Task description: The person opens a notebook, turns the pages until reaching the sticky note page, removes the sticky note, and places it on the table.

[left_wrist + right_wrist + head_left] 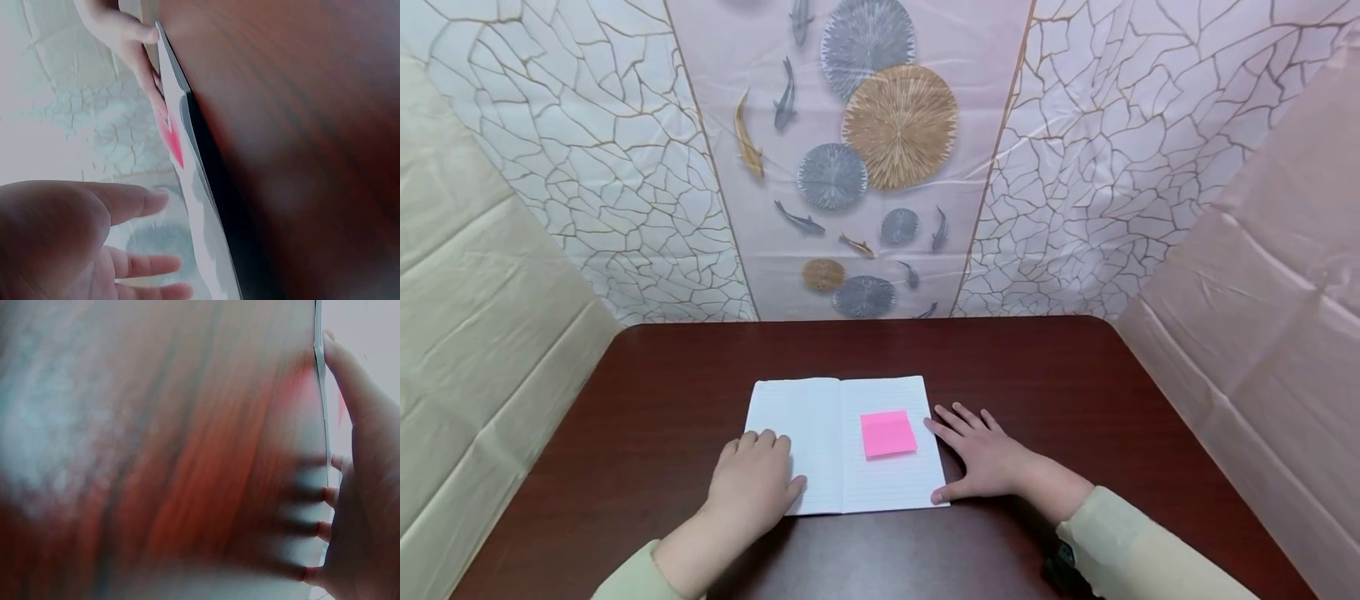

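An open notebook [811, 417] with lined white pages lies flat on the table. A pink sticky note [888, 434] sits on its right page, its lower edge slightly lifted. My left hand [751, 483] is over the lower left part of the left page, fingers extended in the left wrist view. Spread fingers mark my right hand [988, 457] at the notebook's right edge. Its thumb touches the lower right corner, and the other fingertips rest by the edge and on the tabletop. Neither hand grips anything.
The dark reddish-brown table [1045, 375] has rounded far corners. A patterned cloth [865, 250] with fish and round shapes hangs behind it. Pale folded cloth [1247, 317] walls in the right side, and similar cloth [482, 358] the left.
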The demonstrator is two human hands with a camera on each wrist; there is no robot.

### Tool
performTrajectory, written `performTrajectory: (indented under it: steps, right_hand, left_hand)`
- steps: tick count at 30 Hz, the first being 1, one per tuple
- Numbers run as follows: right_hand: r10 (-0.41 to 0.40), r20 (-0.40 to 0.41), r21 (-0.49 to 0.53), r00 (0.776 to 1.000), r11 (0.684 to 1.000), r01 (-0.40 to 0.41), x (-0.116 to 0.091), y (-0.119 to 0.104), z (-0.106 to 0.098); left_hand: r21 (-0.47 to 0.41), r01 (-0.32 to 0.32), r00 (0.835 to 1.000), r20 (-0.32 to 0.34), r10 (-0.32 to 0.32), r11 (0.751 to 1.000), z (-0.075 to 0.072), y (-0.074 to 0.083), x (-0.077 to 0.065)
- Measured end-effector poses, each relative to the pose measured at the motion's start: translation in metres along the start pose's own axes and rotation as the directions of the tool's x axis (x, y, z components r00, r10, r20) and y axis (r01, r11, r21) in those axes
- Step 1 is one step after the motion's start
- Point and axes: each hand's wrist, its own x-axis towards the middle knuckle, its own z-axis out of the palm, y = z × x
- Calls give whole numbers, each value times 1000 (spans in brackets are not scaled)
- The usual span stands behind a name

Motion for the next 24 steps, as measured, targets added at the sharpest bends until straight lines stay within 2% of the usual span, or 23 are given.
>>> performTrajectory:
  steps: [3,7,11,15,18,24]
  right_hand:
    - [8,11,1,1000,1000,-8,1,0,0]
    - [16,27,-6,1000,1000,-15,1,0,-1]
    - [18,26,-7,999,1000,-18,0,-2,-2]
    - [12,21,-6,1000,1000,-12,0,-3,-3]
    - [7,16,-8,1000,1000,-6,0,-2,-3]
    - [5,7,-10,1000,1000,-5,0,-1,-2]
  left_hand:
    - [-56,-49,999,21,50,997,-2,11,7]
    - [-126,-100,989,98,113,987,0,23,14]
    - [-148,-126,976,158,150,981,9,29,20]
    - [-169,-150,965,189,181,974,19,31,26]
    - [-190,-155,959,209,194,969,22,33,30]
    - [-222,-124,948,261,181,967,20,36,33]
